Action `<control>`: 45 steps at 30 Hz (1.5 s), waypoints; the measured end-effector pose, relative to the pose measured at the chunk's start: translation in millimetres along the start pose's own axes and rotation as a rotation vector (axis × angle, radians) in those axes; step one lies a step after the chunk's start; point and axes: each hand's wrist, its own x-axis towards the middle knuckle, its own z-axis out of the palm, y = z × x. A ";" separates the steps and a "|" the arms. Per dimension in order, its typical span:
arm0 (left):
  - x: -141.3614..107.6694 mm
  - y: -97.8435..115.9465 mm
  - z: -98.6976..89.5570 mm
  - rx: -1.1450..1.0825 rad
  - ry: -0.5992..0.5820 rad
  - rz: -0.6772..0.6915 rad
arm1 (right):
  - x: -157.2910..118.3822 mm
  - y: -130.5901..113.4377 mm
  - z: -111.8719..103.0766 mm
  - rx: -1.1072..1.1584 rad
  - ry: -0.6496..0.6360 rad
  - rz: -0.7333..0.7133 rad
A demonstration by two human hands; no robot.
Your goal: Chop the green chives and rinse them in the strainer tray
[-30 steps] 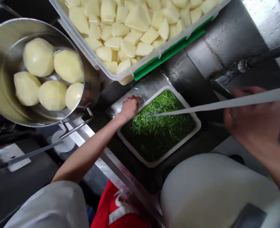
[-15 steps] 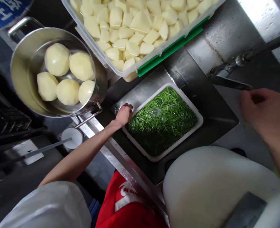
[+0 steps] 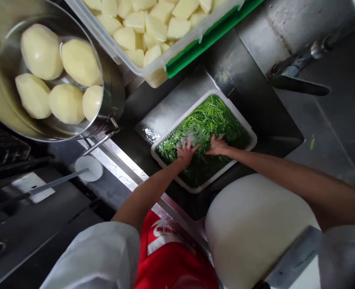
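Note:
A white rectangular basket point(image 3: 254, 138) sits in the metal sink, full of cut green stalks point(image 3: 213, 116) under water. My left hand point(image 3: 187, 152) rests on the greens in the basket's left half, its fingers spread. To its right, my right hand point(image 3: 218, 145) reaches into the same greens, fingers also apart and partly in the water. Neither hand grips anything that I can see. Ripples and bubbles show on the water near my left hand.
A steel pot point(image 3: 109, 92) with peeled potatoes stands at the upper left. A clear tub point(image 3: 141, 71) of potato chunks overhangs the sink's back. A round white board point(image 3: 255, 228) bears a cleaver point(image 3: 294, 257). The tap lever point(image 3: 299, 85) is at right.
My right hand has moved from beside the tap lever down into the greens. My left hand has left the basket's left edge for the greens, its fingers now spread. The view has shifted.

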 end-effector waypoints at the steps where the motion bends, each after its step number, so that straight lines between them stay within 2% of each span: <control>1: 1.8 -2.0 -0.7 -0.018 0.018 0.011 | 2.3 -1.0 1.7 0.027 0.037 0.000; 5: 3.4 -8.0 -14.8 -0.059 0.132 -0.016 | -4.9 -0.3 -6.4 0.132 0.134 0.013; 9: -2.6 -10.5 -40.5 -0.161 0.161 -0.014 | -25.2 3.5 -22.9 0.195 0.178 -0.051; 13: -26.5 -12.6 -64.1 -0.259 0.163 0.040 | -56.9 10.0 -39.9 0.142 0.241 -0.172; 16: -51.5 -9.1 -76.0 -0.319 0.231 0.047 | -86.9 12.4 -49.8 0.060 0.323 -0.258; 19: -71.7 -0.7 -80.7 -0.357 0.318 0.071 | -111.7 12.1 -51.6 0.040 0.404 -0.297; 21: -79.8 5.2 -79.1 -0.356 0.345 0.115 | -119.5 12.6 -47.2 0.062 0.409 -0.353; 24: -82.7 12.7 -69.6 -0.302 0.304 0.146 | -112.9 17.6 -33.0 0.055 0.372 -0.440; 26: -77.2 17.2 -59.4 -0.223 0.255 0.107 | -97.0 22.9 -19.8 -0.018 0.331 -0.411; 31: -39.5 22.9 -28.3 -0.046 0.148 0.034 | -41.3 28.9 12.9 -0.278 0.190 -0.324; 35: -12.1 14.6 -5.8 -0.008 0.133 0.039 | -9.9 25.1 25.4 -0.316 0.131 -0.309; 38: -3.3 6.3 2.8 -0.021 0.130 0.075 | -2.8 21.1 22.9 -0.296 0.095 -0.286; 40: -2.7 5.3 0.6 -0.048 0.098 0.087 | -8.0 16.4 14.4 -0.308 0.058 -0.260; 43: -11.3 14.2 -16.4 -0.082 0.018 0.041 | -30.0 6.1 -7.9 -0.370 -0.037 -0.205; 45: -24.3 24.9 -34.0 -0.086 -0.038 -0.002 | -49.7 -0.8 -26.4 -0.399 -0.093 -0.224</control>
